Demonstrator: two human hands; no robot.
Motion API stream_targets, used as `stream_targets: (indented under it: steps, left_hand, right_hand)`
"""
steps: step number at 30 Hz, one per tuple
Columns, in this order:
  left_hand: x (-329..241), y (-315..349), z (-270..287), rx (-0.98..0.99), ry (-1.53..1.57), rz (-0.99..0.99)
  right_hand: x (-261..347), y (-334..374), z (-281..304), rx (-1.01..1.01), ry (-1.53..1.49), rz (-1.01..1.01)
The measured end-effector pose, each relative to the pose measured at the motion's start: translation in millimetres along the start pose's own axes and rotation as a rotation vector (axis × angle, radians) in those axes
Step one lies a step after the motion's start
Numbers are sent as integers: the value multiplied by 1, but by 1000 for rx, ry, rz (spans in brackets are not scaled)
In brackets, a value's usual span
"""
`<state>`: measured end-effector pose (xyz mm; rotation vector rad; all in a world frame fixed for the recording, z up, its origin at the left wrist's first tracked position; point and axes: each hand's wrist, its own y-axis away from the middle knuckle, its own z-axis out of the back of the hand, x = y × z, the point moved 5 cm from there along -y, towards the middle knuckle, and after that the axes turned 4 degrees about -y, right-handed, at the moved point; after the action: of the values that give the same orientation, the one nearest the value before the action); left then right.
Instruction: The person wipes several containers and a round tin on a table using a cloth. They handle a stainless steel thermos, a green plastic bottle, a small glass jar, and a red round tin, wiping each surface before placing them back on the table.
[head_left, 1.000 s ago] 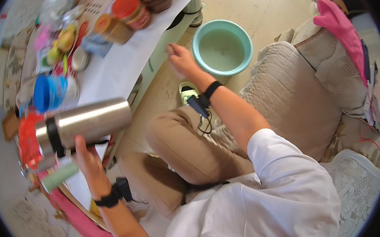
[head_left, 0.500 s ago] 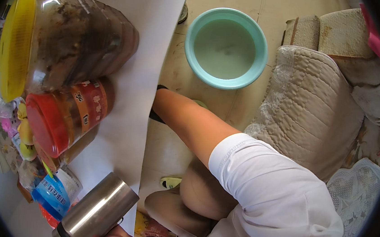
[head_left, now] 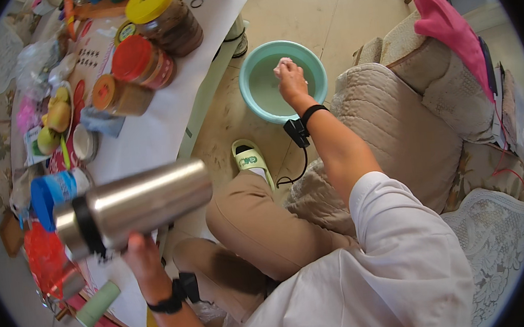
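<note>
At the left, a red plastic bag lies by the left edge of the table, and a tub with blue lid stands near it. In front of the tub, the left hand holds a steel bottle, which lies almost level, with its black band to the left; its right end reaches past the right edge of the table. The thumb presses against the lower side of the bottle; the other fingers are hidden, so one cannot tell how they are bent. Three jars stand in a slanting row towards the far end of the table's right edge.

Beyond this edge, a green basin with cloudy water is on the floor. Above it, inside its rim in the view, the right hand has its fingers closed together around a small pale pink thing, perhaps a cloth.

As it seems, the taking up of both things is done. The pink thing and the bottle are well apart, so any work between them is left; whether either is wet, the picture does not show.
</note>
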<state>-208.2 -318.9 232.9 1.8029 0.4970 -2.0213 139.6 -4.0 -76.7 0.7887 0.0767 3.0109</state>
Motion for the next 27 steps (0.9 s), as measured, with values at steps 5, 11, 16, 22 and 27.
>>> stream_targets:
  steps: [5, 11, 16, 22, 27]
  left_hand:
    - [-17, -20, -68, 137, -183, 114]
    - [-74, 2, -87, 189, -125, -98]
    - [-92, 64, -25, 50, -2, -199]
    - [-97, 123, 64, -279, -111, -273]
    - [-87, 131, 138, -488, -302, -226]
  right_hand:
    - [-25, 30, 44, 30, -330, -40]
    - [-30, 54, 100, 126, -414, -180]
    - [66, 79, 139, 284, -1046, 163]
    - [292, 208, 192, 735, -1458, 518]
    - [449, 347, 213, 840, -1137, 1097]
